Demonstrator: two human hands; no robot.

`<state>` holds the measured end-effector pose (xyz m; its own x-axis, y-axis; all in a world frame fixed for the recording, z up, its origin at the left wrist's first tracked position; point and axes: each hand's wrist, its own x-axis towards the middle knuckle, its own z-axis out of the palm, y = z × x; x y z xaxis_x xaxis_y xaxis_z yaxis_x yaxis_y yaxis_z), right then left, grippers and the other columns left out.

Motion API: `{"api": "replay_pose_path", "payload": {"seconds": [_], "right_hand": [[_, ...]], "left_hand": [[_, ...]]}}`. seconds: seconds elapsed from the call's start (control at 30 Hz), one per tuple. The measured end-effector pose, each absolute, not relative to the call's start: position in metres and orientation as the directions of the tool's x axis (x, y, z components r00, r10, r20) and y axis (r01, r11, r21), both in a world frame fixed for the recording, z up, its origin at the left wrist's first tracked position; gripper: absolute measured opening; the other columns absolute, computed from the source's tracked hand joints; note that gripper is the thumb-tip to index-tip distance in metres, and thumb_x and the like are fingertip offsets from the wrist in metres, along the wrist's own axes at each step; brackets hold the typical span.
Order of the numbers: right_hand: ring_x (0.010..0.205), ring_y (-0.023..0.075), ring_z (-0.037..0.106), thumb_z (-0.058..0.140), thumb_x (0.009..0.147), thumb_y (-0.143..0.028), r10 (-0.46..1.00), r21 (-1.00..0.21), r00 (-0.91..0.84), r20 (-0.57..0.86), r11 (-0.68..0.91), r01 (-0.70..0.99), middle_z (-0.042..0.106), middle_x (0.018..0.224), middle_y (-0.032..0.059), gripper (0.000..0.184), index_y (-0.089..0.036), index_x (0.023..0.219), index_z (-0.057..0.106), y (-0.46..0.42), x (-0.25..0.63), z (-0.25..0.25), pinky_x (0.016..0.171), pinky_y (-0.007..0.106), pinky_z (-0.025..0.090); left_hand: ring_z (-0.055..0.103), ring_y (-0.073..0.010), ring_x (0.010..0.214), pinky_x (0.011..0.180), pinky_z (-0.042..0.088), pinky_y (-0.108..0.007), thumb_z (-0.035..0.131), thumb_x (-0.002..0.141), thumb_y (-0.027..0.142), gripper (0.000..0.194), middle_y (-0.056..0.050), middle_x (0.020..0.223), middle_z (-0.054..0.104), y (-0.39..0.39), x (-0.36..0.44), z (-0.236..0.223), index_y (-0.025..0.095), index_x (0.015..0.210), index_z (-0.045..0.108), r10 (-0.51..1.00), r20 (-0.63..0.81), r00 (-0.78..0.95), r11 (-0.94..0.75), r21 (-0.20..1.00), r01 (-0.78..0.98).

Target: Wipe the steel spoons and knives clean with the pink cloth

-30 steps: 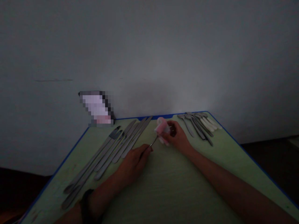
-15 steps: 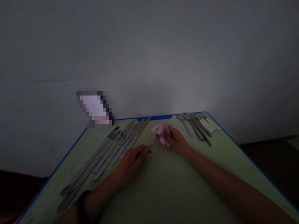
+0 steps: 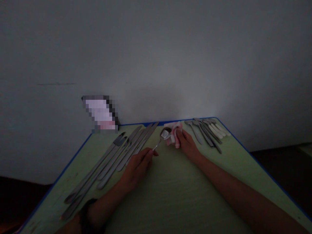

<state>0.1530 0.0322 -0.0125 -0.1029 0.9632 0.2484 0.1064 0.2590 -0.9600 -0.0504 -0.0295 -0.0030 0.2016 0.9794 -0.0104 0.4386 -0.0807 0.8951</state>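
My left hand (image 3: 138, 165) is closed round the handle of a metal spoon (image 3: 165, 133), whose shiny bowl points up and away from me. Pinched in my right hand (image 3: 187, 143) is a crumpled pink and white cloth (image 3: 175, 134). The cloth lies right beside the spoon's bowl, at its right edge; whether they touch I cannot tell. Left of my left hand, several table knives (image 3: 122, 154) lie side by side on the green table (image 3: 165, 198). To the right of the cloth rests a group of forks and spoons (image 3: 204, 133).
Two long utensils with dark, shiny ends (image 3: 90, 175) lie at the table's left. Some handles in the right group are white (image 3: 216, 130). A blurred-out upright device (image 3: 99, 112) leans on the grey wall (image 3: 156, 58) at the back left. Blue edging (image 3: 270, 180) runs round the table.
The cloth has moved off the spoon's bowl, up and to the right with my right hand, so the bowl now shows. My left hand still holds the handle and has barely moved.
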Motion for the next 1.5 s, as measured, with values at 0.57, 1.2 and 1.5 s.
{"api": "replay_pose_path", "payload": {"seconds": [0.57, 1.2, 1.5], "right_hand": [[0.062, 0.0114, 0.048, 0.048, 0.086, -0.047, 0.916, -0.903, -0.232, 0.326, 0.375, 0.211, 0.055, 0.071, 0.0002, 0.03, -0.018, 0.086, 0.054, 0.029, 0.151, -0.015, 0.058, 0.023, 0.038], [0.05, 0.0101, 0.041, 0.044, 0.086, -0.052, 0.95, -0.907, -0.084, 0.3, 0.312, 0.283, 0.049, 0.058, -0.0032, 0.035, -0.019, 0.078, 0.054, 0.026, 0.147, -0.016, 0.048, 0.022, 0.031], [0.081, 0.0172, 0.056, 0.04, 0.087, -0.053, 0.919, -0.918, -0.146, 0.367, 0.383, 0.101, 0.062, 0.083, 0.0044, 0.04, -0.018, 0.087, 0.059, 0.021, 0.141, -0.014, 0.079, 0.031, 0.044]], "left_hand": [[0.061, -0.0152, 0.072, 0.069, 0.044, -0.026, 0.031, 0.095, 0.041, 0.035, -0.002, 0.084, 0.066, -0.032, -0.048, 0.003, 0.02, 0.101, 0.059, 0.922, 0.071, 0.38, -0.325, 0.677, 0.661], [0.058, -0.0145, 0.071, 0.066, 0.04, -0.024, 0.029, 0.096, 0.034, 0.029, 0.0, 0.079, 0.061, -0.037, -0.05, 0.013, 0.02, 0.098, 0.053, 0.841, -0.002, 0.54, -0.411, 0.646, 0.643], [0.059, -0.016, 0.069, 0.063, 0.04, -0.025, 0.024, 0.096, 0.035, 0.029, -0.002, 0.08, 0.062, -0.034, -0.049, 0.002, 0.02, 0.105, 0.048, 0.901, 0.002, 0.434, -0.334, 0.642, 0.69]]}}
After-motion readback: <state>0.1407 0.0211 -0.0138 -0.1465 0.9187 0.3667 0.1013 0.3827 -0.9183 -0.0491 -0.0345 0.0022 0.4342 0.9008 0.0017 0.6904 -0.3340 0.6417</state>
